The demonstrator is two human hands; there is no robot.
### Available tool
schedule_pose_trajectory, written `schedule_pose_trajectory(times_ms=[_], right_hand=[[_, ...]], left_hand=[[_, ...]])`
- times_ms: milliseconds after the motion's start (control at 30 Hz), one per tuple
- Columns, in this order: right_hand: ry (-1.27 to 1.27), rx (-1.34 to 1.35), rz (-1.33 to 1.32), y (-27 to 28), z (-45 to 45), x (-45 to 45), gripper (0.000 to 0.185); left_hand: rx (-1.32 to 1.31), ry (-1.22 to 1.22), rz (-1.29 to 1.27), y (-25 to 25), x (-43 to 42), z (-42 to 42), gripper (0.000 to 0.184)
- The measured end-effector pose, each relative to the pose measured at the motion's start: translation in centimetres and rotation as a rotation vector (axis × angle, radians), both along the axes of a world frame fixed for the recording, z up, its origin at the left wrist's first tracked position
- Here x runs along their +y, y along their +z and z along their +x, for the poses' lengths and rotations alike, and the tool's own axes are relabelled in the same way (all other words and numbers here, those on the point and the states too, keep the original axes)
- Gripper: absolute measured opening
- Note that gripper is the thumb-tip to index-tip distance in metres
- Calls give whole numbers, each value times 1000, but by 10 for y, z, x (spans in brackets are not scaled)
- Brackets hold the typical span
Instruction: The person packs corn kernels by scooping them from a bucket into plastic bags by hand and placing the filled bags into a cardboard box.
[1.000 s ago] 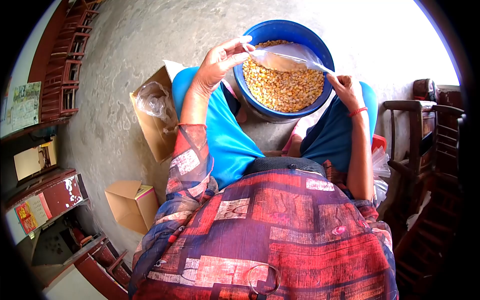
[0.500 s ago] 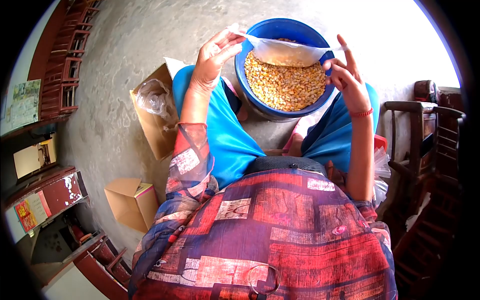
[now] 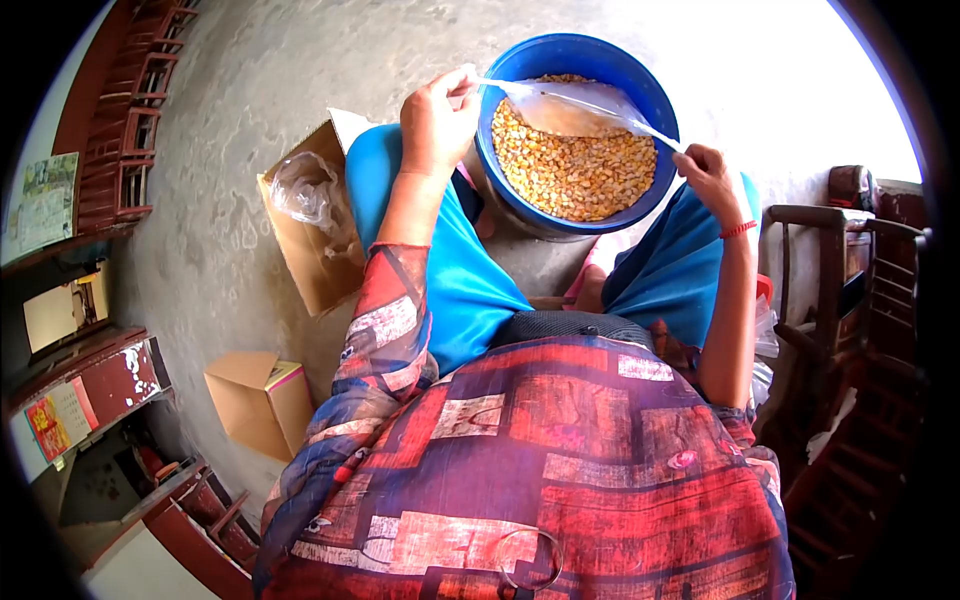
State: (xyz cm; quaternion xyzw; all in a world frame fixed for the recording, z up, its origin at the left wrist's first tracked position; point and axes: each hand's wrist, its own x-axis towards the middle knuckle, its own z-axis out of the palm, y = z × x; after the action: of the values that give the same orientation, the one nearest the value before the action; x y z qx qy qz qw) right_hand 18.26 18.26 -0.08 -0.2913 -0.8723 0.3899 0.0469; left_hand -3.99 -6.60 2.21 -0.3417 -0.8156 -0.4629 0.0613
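A clear plastic bag [image 3: 575, 112] is stretched between my two hands over a blue bucket [image 3: 655, 92]. Corn kernels [image 3: 572, 172] fill much of the bucket, and the bag hangs just above them, some yellow showing in or through it. My left hand [image 3: 438, 120] is closed on one end of the bag's top edge, left of the rim. At the other end, my right hand [image 3: 712, 180] pinches the gathered edge beyond the bucket's right side. The bag's top edge slopes down toward the right hand. The bucket stands between my knees.
A cardboard box [image 3: 290, 235] with crumpled clear plastic [image 3: 305, 190] in it stands left of my leg. A smaller box [image 3: 260, 405] sits nearer. Wooden chairs [image 3: 825, 270] are on the right, and dark red furniture [image 3: 110, 390] lines the left.
My right hand has moved down and its raised finger has closed onto the bag's end. My left fingers have closed more tightly, and the bag's edge now tilts toward the right.
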Motion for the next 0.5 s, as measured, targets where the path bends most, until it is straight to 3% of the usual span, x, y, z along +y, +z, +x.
schedule_pose_trajectory(times_ms=[33,100,233,500], right_hand=[[-1,-1,-1,1,1,-3,28],[-50,97,-467,13,5,-16,31],[-41,275,-744,21,6,-27,25],[172,389,-796,27,-16,-97,23]], left_hand=[[-1,-1,-1,0,-1,-1,22],[-171,-18,-297,3,-5,-2,18],[-262,-187,-181,1,-4,-2,13],[-588,-562,-111,17,0,9,13]])
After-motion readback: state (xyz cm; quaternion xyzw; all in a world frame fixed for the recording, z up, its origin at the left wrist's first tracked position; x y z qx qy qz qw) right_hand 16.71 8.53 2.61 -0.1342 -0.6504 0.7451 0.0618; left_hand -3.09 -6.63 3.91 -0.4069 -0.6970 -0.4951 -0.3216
